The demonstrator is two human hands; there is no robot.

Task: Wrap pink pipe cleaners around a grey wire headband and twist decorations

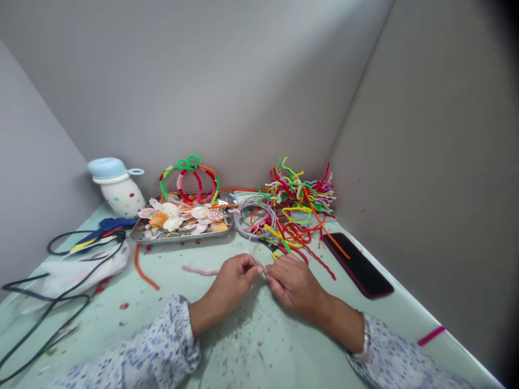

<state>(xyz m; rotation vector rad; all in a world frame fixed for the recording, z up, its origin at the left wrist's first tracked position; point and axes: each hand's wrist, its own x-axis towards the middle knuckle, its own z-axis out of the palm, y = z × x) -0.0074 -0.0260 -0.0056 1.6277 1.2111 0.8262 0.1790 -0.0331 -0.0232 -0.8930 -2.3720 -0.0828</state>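
Observation:
My left hand pinches a thin grey wire between thumb and fingertips. Close beside it, my right hand is closed on the same wire, its fingertips almost meeting the left ones. From my fingers the wire runs up to a loose grey wire coil lying just beyond. Partly hidden behind my right hand is a tool with dark and yellow parts, perhaps scissors. Yellow and red pipe cleaners lie around it. A pale pink pipe cleaner piece rests left of my left hand.
A metal tray holds shells, with pipe cleaner rings standing at its back. A bundle of pipe cleaners lies back right, near a phone. Left are a bottle, a black cable and a plastic bag. Grey walls enclose the table.

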